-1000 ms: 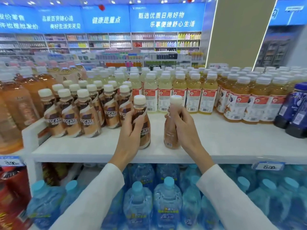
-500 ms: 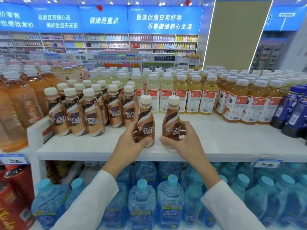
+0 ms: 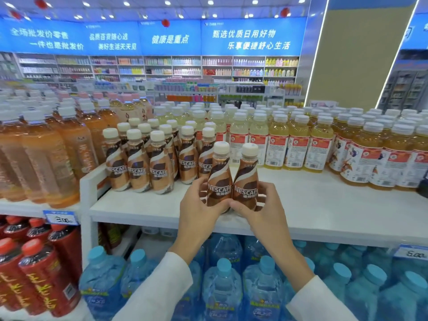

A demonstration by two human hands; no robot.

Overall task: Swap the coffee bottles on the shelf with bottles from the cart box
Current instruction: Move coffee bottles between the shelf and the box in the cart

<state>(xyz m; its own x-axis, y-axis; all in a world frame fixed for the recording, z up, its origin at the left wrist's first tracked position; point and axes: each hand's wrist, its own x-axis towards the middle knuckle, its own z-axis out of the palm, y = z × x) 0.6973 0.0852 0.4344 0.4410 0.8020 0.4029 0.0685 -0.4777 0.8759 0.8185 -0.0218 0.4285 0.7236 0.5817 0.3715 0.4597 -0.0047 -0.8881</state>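
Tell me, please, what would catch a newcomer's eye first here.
Centre stage, the left hand grips one Nescafé bottle and the right hand a second Nescafé bottle, side by side at the front of the white shelf. Blue water bottles fill the shelf below; blue banners span the back wall.

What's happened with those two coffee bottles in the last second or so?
The left hand and right hand brought their bottles together: the left coffee bottle and right coffee bottle were apart, now touch. The right one was turned label-forward. Both hands still grip; the row of coffee bottles behind stayed put.
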